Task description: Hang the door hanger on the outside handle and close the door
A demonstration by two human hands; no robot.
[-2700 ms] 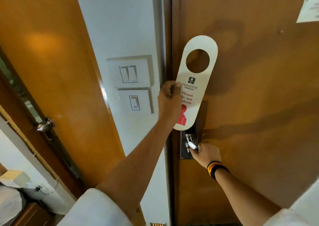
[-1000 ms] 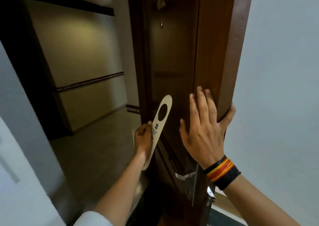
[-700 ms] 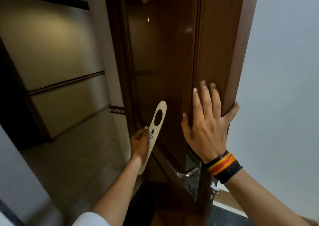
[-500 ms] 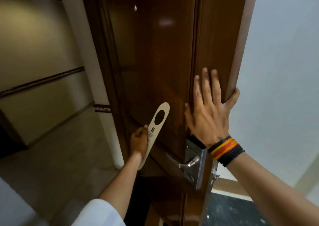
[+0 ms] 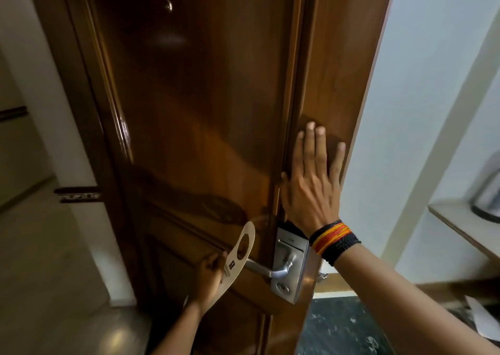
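Note:
The dark wooden door [image 5: 205,116] stands open, its outer face toward me. A silver lever handle [image 5: 266,269] sticks out leftward from a metal lock plate [image 5: 290,276] near the door's edge. My left hand [image 5: 208,276] grips the lower part of the cream door hanger [image 5: 235,262]. The hanger's round hole sits right at the tip of the handle; whether the tip is through it I cannot tell. My right hand [image 5: 313,184], with a braided wristband, lies flat with spread fingers on the door's edge strip above the lock.
A corridor floor and pale wall [image 5: 40,219] lie to the left past the door frame [image 5: 81,111]. On the right are a white wall [image 5: 422,111], a shelf [image 5: 465,227] with an object on it, and dark speckled floor [image 5: 341,327].
The door went from closed to open and its outer face turned toward me. My left hand lowered the hanger to the outside handle's tip. My right hand left the inside handle for the door edge.

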